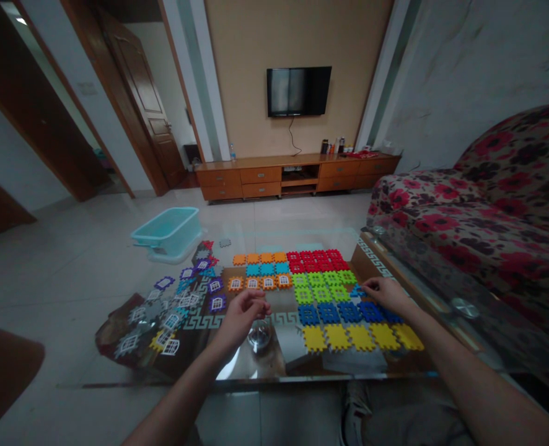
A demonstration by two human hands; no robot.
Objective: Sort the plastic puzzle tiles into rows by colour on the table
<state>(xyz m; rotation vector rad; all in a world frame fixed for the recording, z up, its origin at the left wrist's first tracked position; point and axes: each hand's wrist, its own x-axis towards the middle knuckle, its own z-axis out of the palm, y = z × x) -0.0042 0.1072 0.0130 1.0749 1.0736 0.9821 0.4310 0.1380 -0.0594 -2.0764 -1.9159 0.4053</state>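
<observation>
Two bare hands, well apart, work over coloured interlocking plastic tiles (337, 303) on a glass-topped coffee table (237, 378).

The right hand (383, 294) lies open, its fingertips (365, 285) on a blue tile (358, 291) at the end of the blue row; the left hand (244, 316) hangs curled above the table, and whether it holds anything cannot be told. Loose window-patterned tiles (163, 316) heap on a dark cloth (116, 328) at the table's left edge, where a careless sweep could tip them floorward. Slick glass might let the yellow row (360, 337) slide if pressed, and the left wrist sits close to a chrome dome (259, 336). No brand or lettering is legible anywhere.
</observation>
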